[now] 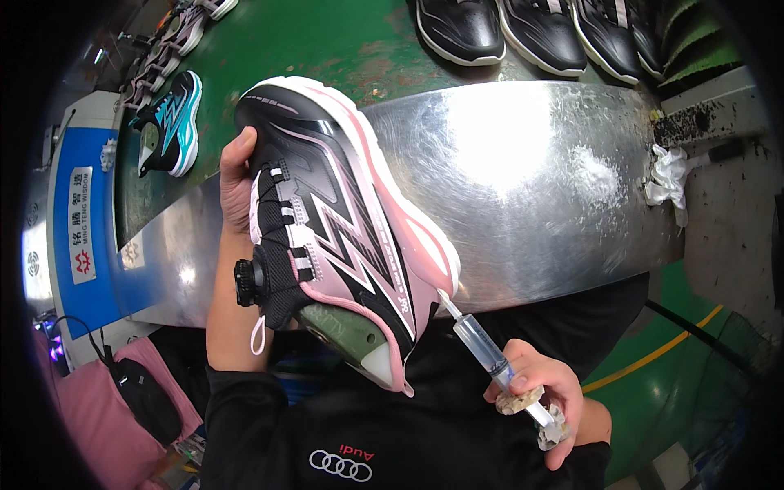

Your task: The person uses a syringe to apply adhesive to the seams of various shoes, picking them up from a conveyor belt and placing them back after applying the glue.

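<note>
My left hand (236, 177) grips the toe part of a black and pink sneaker (343, 220), its thumb on the upper and the rest hidden behind the shoe. A green shoe last (349, 331) fills the sneaker's opening, and a black dial (248, 282) sits at its tongue. My right hand (539, 392) holds a clear plastic syringe (478, 343) by its barrel and plunger end, where lumpy tan and whitish material is stuck. The syringe's tip (447, 300) meets the edge between upper and sole near the heel.
Below the sneaker lies a shiny metal sheet (520, 233) with a white smear (594, 174). A crumpled white cloth (667, 177) is at its right end. Several black shoes (545, 37) stand beyond on a green surface (318, 43). A black and turquoise sneaker (174, 125) stands at the left.
</note>
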`<state>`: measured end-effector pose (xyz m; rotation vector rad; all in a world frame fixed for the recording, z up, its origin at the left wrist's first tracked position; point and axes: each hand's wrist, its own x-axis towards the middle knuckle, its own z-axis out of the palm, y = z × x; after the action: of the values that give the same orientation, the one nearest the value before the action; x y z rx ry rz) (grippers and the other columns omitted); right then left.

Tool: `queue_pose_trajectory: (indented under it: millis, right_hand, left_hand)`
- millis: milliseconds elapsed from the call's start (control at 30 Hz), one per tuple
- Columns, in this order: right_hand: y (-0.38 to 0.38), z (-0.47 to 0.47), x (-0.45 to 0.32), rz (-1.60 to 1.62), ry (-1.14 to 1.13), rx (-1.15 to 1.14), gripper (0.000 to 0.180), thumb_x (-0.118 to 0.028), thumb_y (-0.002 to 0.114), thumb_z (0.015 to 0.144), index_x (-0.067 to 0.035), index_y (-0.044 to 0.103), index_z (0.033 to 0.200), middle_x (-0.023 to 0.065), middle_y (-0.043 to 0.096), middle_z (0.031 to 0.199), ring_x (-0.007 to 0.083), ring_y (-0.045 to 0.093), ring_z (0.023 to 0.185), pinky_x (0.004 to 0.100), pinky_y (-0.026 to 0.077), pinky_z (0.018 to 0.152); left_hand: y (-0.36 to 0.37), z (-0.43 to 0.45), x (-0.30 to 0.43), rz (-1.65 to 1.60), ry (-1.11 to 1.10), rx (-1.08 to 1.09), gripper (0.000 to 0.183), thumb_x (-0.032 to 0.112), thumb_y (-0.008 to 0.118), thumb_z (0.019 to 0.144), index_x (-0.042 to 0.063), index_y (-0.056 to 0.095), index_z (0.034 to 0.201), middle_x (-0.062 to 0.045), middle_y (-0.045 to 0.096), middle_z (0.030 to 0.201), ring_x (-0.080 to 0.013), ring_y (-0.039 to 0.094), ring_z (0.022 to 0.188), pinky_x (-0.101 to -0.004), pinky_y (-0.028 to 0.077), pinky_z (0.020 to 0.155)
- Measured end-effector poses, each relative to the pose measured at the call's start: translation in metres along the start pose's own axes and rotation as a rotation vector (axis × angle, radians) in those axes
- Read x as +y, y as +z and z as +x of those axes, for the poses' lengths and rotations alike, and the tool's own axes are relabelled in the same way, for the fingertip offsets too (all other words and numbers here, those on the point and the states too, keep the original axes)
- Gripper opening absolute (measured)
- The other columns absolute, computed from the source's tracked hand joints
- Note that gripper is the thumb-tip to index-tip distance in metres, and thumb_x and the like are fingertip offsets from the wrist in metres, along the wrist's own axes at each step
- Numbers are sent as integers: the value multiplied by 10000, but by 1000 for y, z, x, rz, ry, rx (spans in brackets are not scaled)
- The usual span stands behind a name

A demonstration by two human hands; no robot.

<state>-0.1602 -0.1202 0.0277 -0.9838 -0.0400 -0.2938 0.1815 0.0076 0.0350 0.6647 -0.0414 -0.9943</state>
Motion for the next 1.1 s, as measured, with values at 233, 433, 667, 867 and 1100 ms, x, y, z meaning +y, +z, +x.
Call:
queue_pose_trajectory:
  millis: [233, 433, 667, 867, 1100]
  right_hand:
    - [-2, -2, 10, 18, -20, 46, 837, -487, 805, 586, 31, 522, 1179, 104, 616, 996, 170, 449, 756, 283, 319, 681]
    - [-7, 5, 17, -65, -33, 9, 840, -450, 817, 577, 25, 504, 1196, 84, 606, 981, 174, 448, 750, 287, 322, 670]
    - [-8, 21, 20, -231, -89, -58, 833, -409, 831, 562, 3, 497, 1205, 72, 600, 1002, 188, 447, 723, 301, 358, 659]
    - [-1, 26, 22, -286, -105, -62, 825, -388, 833, 565, 2, 492, 1207, 88, 592, 1036, 208, 473, 750, 309, 377, 680]
    - [5, 23, 18, -293, -82, -64, 818, -379, 833, 564, 10, 494, 1198, 98, 588, 1055, 218, 486, 757, 310, 381, 685]
  left_hand:
    - [-14, -20, 16, 245, -15, 30, 374, 246, 540, 870, 12, 524, 1161, -150, 580, 1118, -257, 585, 1014, -410, 478, 904]
    - [-36, -47, 34, 550, 46, 108, 465, 205, 497, 841, -80, 449, 1205, -222, 578, 1119, -309, 604, 1000, -416, 482, 902]
    - [-44, -103, 43, 717, 27, 271, 553, 182, 611, 800, -86, 402, 1236, -205, 546, 1169, -267, 561, 1073, -364, 433, 954]
    - [-41, -147, 28, 670, -18, 431, 336, 108, 601, 812, -61, 500, 1085, -154, 594, 1061, -215, 602, 961, -333, 483, 877]
    - [-36, -184, 9, 505, -76, 373, 322, 100, 628, 800, -57, 498, 1050, -156, 595, 1031, -217, 614, 928, -347, 503, 861]
